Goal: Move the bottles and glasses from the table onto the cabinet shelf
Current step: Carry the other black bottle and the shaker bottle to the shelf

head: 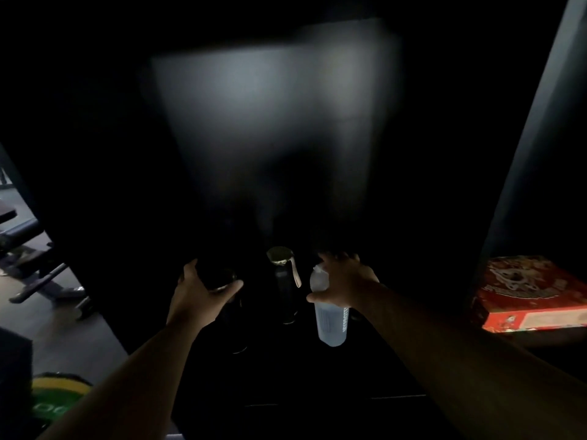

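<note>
fingers (pixel 190 267) of left hand (pixel 197 296) curled round dark bottle (pixel 213 275), right hand (pixel 346 281) clasping clear bottle (pixel 332 319), gold-lidded bottle (pixel 283 293) between

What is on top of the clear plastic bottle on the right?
The right hand grips the clear bottle near its top, thumb across its front. A pale tip shows beside the hand; the rest of the top is hidden.

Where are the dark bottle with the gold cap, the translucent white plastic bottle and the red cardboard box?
Dark bottle with the gold cap (pixel 279 255): head view, gold cap.
Translucent white plastic bottle (pixel 332 322): head view, lower body.
Red cardboard box (pixel 524 289): head view, top face.
</note>
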A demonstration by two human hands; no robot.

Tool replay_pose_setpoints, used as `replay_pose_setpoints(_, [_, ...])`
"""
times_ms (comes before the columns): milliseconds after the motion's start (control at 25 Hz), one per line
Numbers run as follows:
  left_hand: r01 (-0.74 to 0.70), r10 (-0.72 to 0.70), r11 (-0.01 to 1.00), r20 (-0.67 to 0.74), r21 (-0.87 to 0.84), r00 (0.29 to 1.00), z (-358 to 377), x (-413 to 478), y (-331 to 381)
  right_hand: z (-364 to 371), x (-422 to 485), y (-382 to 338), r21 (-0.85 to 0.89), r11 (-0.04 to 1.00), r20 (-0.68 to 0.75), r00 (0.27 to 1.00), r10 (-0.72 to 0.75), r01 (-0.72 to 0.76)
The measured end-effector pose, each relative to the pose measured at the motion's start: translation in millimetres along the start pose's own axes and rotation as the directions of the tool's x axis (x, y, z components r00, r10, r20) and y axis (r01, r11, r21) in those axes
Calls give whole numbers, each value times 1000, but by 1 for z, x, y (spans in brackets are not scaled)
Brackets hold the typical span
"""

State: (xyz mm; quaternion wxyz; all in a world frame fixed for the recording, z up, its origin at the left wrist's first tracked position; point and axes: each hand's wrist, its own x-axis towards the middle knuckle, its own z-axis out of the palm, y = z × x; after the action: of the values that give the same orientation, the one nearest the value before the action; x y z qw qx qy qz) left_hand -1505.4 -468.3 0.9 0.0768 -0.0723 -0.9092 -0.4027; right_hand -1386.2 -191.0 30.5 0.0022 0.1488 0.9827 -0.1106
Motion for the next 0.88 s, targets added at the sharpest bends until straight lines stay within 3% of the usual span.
replay_pose_setpoints(120, [-75,77,996,-37,40,996,-28,6,15,-12,-9,-10,-44,998,-32,999,31,-33])
replay_pose_setpoints(240, [-213,221,970,-53,117,974,-56,6,43,-34,-26,-22,25,997,-135,988,72,-69])
replay_pose_setpoints(440, [-448,436,877,106,172,894,-90,-19,105,-94,-80,-39,55,998,-231,972,48,-36])
replay_pose_setpoints(680, [-702,695,710,213,-57,686,-84,-95,220,-178,-209,-12,4,996,-357,930,84,-88])
replay_pose_setpoints(880, [-751,810,571,75,-331,582,-48,-183,320,-226,-357,62,35,953,-491,826,278,-300])
